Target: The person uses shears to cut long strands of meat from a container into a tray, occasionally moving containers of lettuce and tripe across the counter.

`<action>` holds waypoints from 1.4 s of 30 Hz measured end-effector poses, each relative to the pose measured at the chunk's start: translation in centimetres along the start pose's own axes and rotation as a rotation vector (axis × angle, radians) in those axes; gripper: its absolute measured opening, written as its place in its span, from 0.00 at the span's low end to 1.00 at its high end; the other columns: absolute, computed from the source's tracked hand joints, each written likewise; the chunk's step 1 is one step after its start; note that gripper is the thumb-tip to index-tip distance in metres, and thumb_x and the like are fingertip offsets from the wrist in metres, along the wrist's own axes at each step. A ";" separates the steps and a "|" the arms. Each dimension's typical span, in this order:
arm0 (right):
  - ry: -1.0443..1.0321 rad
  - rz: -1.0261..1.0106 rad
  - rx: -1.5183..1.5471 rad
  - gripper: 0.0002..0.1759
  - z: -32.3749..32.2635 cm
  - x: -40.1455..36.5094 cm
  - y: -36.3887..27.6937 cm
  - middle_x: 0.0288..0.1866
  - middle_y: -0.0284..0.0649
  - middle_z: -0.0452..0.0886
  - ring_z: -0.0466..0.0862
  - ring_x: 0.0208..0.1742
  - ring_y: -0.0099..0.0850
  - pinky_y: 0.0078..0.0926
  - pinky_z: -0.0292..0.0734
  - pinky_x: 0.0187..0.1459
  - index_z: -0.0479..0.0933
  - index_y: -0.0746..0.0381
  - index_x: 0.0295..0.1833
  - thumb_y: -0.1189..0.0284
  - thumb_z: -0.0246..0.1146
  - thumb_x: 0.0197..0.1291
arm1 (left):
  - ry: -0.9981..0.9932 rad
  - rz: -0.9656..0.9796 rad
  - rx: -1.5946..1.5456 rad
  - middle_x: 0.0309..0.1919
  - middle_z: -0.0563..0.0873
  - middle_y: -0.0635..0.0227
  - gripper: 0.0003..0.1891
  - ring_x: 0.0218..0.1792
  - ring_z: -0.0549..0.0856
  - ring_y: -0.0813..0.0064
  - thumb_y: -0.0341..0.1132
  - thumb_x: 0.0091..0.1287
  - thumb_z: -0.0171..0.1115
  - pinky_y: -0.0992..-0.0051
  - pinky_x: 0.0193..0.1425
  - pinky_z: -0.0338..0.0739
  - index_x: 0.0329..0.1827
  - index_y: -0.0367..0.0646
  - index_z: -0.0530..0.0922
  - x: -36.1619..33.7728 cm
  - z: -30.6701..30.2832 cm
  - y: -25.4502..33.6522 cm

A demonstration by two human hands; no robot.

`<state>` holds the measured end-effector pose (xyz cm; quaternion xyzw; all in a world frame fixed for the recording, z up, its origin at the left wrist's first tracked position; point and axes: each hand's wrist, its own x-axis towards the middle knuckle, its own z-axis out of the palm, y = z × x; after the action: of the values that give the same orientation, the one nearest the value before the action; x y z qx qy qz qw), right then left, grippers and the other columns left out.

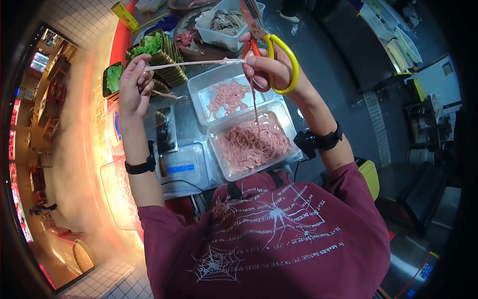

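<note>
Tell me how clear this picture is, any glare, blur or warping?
Head view: heavy fisheye warp, dark rounded edges; orange-white glare washes out the clear plastic tray at the left; the left hand, right hand, yellow-and-orange-handled scissors and thin pale pink strip between the hands are sharp and evenly lit.

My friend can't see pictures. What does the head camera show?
Two hands stretch a thin pink strip taut: the left hand pinches one end, and the right hand, holding yellow-handled scissors, grips the other. Below sit a near tub, full of pink strips, and a far tub with fewer.
</note>
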<state>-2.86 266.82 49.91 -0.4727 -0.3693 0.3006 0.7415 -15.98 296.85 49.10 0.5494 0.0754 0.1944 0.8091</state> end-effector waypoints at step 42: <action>0.212 -0.090 -0.161 0.15 -5.9 7.4 -2.7 0.26 0.35 0.75 0.72 0.18 0.20 0.16 0.64 0.17 0.67 0.61 0.53 0.76 0.57 0.61 | -0.142 -0.225 0.134 0.20 0.68 0.77 0.12 0.21 0.65 0.88 0.36 0.73 0.53 0.82 0.30 0.68 0.34 0.37 0.75 -4.9 4.2 -13.5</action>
<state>6.33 268.85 52.67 -0.5428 -0.3325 0.1848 0.7488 -15.95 286.94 37.84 0.6027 0.0921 0.0580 0.7905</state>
